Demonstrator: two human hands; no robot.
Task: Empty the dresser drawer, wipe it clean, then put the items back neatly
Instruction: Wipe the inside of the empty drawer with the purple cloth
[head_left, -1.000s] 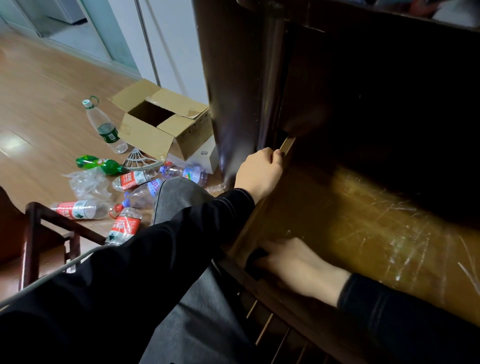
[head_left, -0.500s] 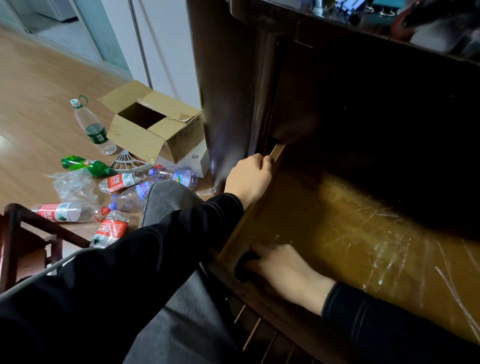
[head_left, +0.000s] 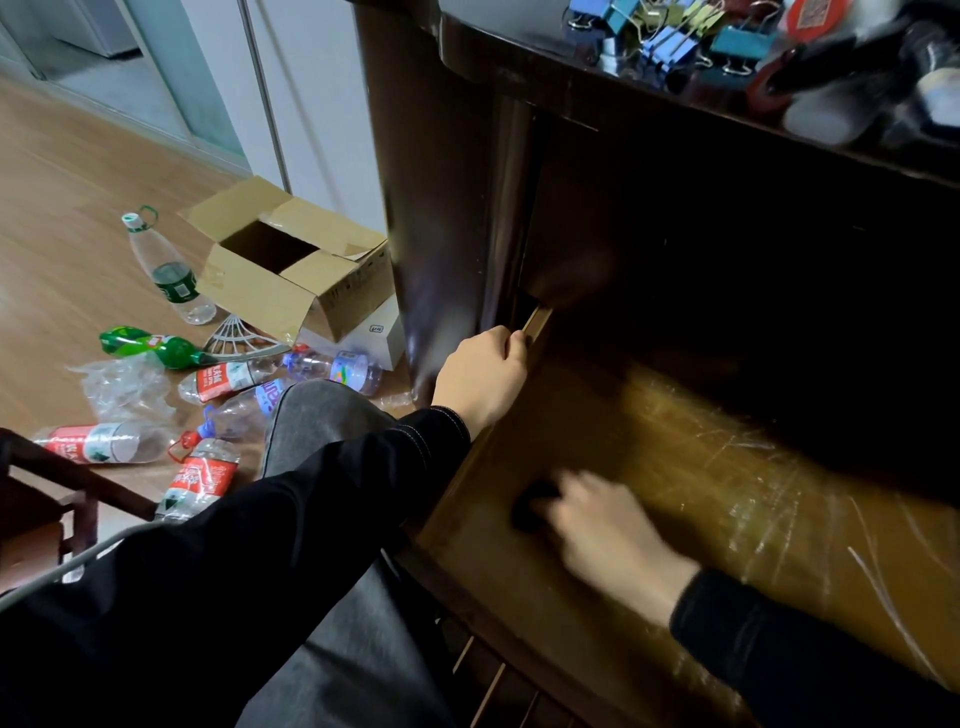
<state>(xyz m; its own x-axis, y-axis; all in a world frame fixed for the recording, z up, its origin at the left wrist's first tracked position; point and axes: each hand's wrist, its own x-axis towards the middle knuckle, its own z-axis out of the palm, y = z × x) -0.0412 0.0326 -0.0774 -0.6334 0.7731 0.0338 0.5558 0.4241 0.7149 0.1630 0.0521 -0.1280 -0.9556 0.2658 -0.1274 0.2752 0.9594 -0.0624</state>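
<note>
The drawer (head_left: 701, 457) stands pulled out of the dresser (head_left: 452, 208) in front of me. Its scratched, yellow-brown wooden bottom is bare, except for a small dark wad (head_left: 530, 506) near the front left corner.

My left hand (head_left: 480, 376) grips the drawer's left side wall far back, close to where it meets the dresser, with the fingers curled over the top edge. My right hand (head_left: 602, 525) lies inside the drawer with its fingers reaching onto the dark wad. It is blurred, so I cannot tell whether the fingers pinch the wad or only press on it.

Above, on the tabletop (head_left: 498, 47) of the dresser, is a heap of blue, green and yellow binder clips (head_left: 670, 36), with other things beside them too blurred to name.

On the floor to my left is a cardboard box (head_left: 291, 280) with its flaps open and its inside dark. A white box (head_left: 379, 338) sits against it, next to the dresser's side. Around these lie plastic bottles:
- a clear bottle (head_left: 171, 270) with a green label
- a green bottle (head_left: 150, 345)
- several red-labelled bottles (head_left: 98, 441)
- a crumpled plastic bag (head_left: 119, 384) among them

My knee (head_left: 322, 421), in grey trousers, is between the bottles and the drawer. Part of a dark wooden chair (head_left: 41, 499) shows at the far left.
</note>
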